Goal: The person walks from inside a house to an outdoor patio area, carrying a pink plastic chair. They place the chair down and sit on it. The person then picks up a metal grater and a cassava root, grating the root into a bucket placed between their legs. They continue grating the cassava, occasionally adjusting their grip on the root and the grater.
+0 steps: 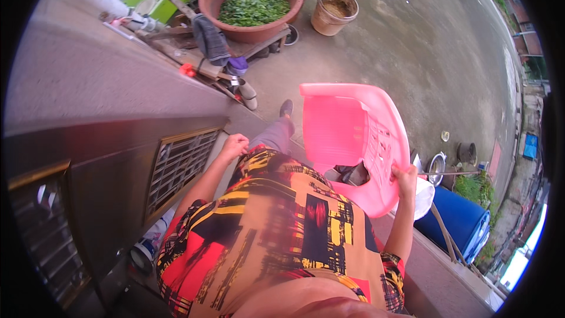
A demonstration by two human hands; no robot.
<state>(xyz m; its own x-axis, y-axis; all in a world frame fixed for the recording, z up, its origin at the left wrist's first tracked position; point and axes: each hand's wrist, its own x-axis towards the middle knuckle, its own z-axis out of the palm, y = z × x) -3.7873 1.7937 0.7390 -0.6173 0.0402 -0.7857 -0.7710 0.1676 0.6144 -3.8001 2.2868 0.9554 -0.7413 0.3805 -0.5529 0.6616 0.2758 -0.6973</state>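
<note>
A pink plastic armchair [335, 126] is held at my right side. My right hand [404, 180] grips the edge of its slotted backrest. Part of the chair is hidden behind my patterned shirt, and its legs cannot be made out. My left hand [235, 147] hangs by my hip, fingers curled together, with nothing visible in it. Beside that hand stands a dark metal door [117, 163] with a barred, gold-framed panel. One shoe [286, 108] shows ahead of me on the concrete.
Ahead, a large terracotta-coloured basin [207, 2] of chopped greens rests on a low wooden stand. A dirty bucket [334, 12] stands to its right. Boots [248, 95] and boards line the wall. A blue barrel [457, 221] lies at right, near a metal basin [437, 168].
</note>
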